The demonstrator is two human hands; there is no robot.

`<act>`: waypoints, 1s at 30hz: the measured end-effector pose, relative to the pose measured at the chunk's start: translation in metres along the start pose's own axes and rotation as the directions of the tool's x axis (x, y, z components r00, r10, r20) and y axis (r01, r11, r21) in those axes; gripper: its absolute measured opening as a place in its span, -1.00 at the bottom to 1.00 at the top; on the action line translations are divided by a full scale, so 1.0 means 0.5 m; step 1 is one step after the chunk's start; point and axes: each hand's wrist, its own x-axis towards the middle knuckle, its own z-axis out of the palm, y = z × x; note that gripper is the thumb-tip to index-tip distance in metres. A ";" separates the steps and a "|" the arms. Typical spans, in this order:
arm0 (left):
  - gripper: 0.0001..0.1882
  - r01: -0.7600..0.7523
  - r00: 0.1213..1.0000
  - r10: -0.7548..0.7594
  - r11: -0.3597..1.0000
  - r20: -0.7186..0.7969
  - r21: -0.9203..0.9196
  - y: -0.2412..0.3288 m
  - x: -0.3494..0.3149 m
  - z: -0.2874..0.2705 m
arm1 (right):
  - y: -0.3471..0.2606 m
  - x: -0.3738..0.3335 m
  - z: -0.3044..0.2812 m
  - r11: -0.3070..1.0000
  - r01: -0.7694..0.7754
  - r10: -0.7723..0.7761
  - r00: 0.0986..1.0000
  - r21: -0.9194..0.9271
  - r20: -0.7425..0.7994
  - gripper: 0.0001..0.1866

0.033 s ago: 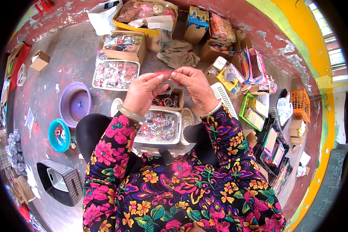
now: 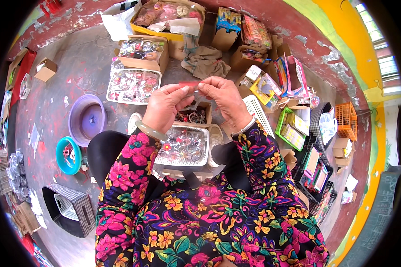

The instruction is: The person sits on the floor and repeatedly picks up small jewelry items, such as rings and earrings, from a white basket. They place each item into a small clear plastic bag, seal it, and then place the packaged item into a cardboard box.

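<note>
In front of me, high over the floor, my left hand (image 2: pixel 161 107) pinches a small flat red piece (image 2: pixel 189 83) between thumb and fingers. My right hand (image 2: pixel 226 100) is closed at the piece's right end, thumb against forefinger, with a tiny pale bit at its fingertips. What exactly the red piece is, I cannot make out; the fingers cover part of it. Below my wrists, between my feet, stands a white plastic basket (image 2: pixel 206 149) of small clear-wrapped items, some with red flowers. Just beyond it sits a cardboard box (image 2: pixel 208 115) of dark, tangled small things.
Another white basket (image 2: pixel 108 93) of wrapped items stands ahead left, by an open carton (image 2: pixel 140 63). On the left are a purple basin (image 2: pixel 100 111), a turquoise basin (image 2: pixel 59 155) and a checked bin (image 2: pixel 85 218). A green basket (image 2: pixel 280 122) and black crates (image 2: pixel 304 180) line the right.
</note>
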 end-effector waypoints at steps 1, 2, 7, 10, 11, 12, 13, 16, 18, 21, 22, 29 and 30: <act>-0.80 -0.014 1.000 0.014 1.000 0.000 0.009 -0.002 0.001 -0.001 | 0.005 0.001 0.001 0.990 0.078 -0.086 0.995 -0.113 -0.059 -0.89; -0.80 -0.029 1.000 0.029 0.999 -0.001 0.018 -0.004 0.002 -0.002 | 0.006 0.002 0.003 0.962 0.148 -0.177 0.978 -0.229 -0.108 -0.90; -0.80 -0.008 1.000 0.012 0.986 -0.024 0.165 -0.016 0.007 -0.001 | -0.021 -0.018 0.030 0.543 0.602 -0.653 0.741 -0.586 0.156 -0.88; -0.81 -0.015 1.000 0.011 0.972 0.018 0.234 -0.031 0.009 -0.007 | 0.003 -0.014 0.033 0.497 0.596 -0.610 0.757 -0.630 0.234 -0.88; -0.81 -0.018 0.999 0.011 0.965 0.030 0.261 -0.036 0.010 -0.011 | 0.007 -0.015 0.031 0.479 0.597 -0.599 0.758 -0.643 0.258 -0.88; -0.83 0.001 1.000 -0.008 0.962 0.026 0.271 -0.041 0.012 -0.014 | 0.010 -0.016 0.030 0.461 0.599 -0.587 0.759 -0.655 0.282 -0.88; -0.84 -0.015 0.999 -0.001 0.934 0.046 0.358 -0.042 0.013 -0.015 | 0.010 -0.016 0.028 0.440 0.601 -0.573 0.760 -0.667 0.307 -0.88; -0.86 -0.073 0.995 0.024 0.828 0.094 0.556 -0.042 0.010 -0.015 | 0.003 -0.020 0.028 0.331 0.606 -0.553 0.746 -0.724 0.372 -0.92; -0.86 -0.054 0.998 0.010 0.745 0.070 0.665 -0.043 0.008 -0.019 | 0.007 -0.021 0.030 0.289 0.590 -0.532 0.754 -0.754 0.386 -0.92; -0.88 -0.073 0.997 0.029 0.666 0.072 0.743 -0.056 0.016 -0.032 | 0.011 -0.022 0.028 0.242 0.567 -0.507 0.766 -0.787 0.396 -0.90; -0.88 -0.084 0.996 0.038 0.649 0.079 0.756 -0.054 0.016 -0.026 | 0.014 -0.022 0.026 0.231 0.558 -0.498 0.771 -0.797 0.396 -0.89; -0.85 -0.130 0.989 0.135 0.633 0.056 0.763 -0.058 0.013 -0.022 | 0.018 -0.022 0.030 0.283 0.537 -0.512 0.785 -0.795 0.348 -0.94; -0.86 -0.134 0.988 0.141 0.643 0.054 0.754 -0.059 0.014 -0.020 | 0.015 -0.023 0.029 0.285 0.532 -0.509 0.789 -0.798 0.344 -0.94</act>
